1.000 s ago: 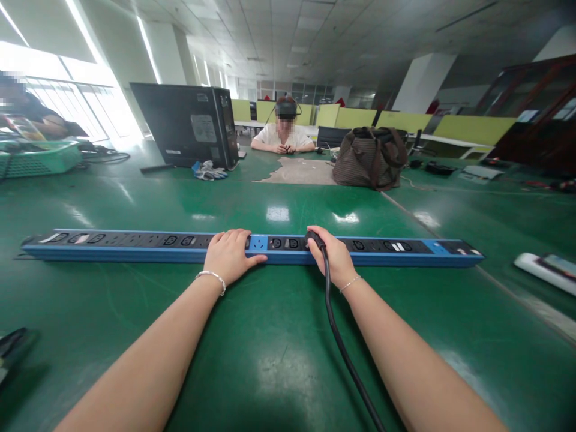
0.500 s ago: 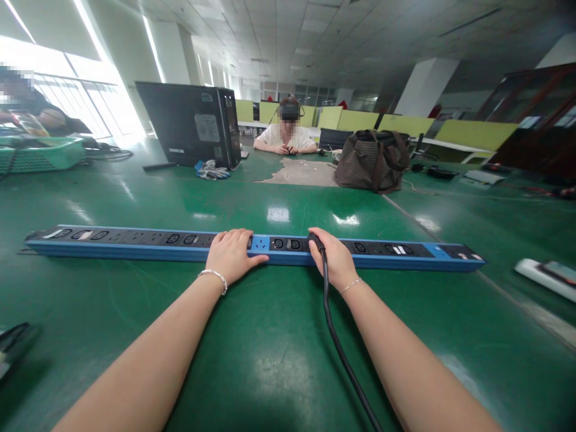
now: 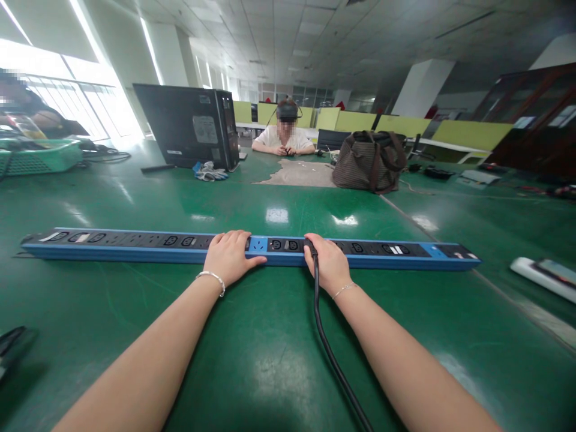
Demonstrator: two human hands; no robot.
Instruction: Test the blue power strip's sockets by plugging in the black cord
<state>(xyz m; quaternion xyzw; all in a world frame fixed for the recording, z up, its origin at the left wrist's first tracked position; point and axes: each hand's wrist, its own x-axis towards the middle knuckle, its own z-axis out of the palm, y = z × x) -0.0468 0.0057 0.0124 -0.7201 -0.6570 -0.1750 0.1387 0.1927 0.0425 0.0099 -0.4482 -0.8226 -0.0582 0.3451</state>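
Observation:
A long blue and black power strip (image 3: 148,254) lies across the green table, its sockets facing up. My left hand (image 3: 227,258) grips it just left of a blue socket (image 3: 258,245), fingers over the far edge and thumb along the near side. Right of the middle, my right hand (image 3: 328,261) is closed around a black power plug (image 3: 310,247) at the strip's sockets. From the plug a thick black cable (image 3: 320,324) runs down toward me and out of the bottom of the view. My fingers hide how deep the plug sits.
Farther back stand a black computer case (image 3: 184,129), work gloves (image 3: 209,171) and a brown bag (image 3: 369,161). A person (image 3: 284,135) sits across the table, another (image 3: 40,114) at far left behind a green basket (image 3: 40,157). A white device (image 3: 546,279) lies at right.
My right hand and the plug have shifted slightly left, and the cable has swung left with them. My left hand keeps its hold on the strip. The whole view has shifted a little.

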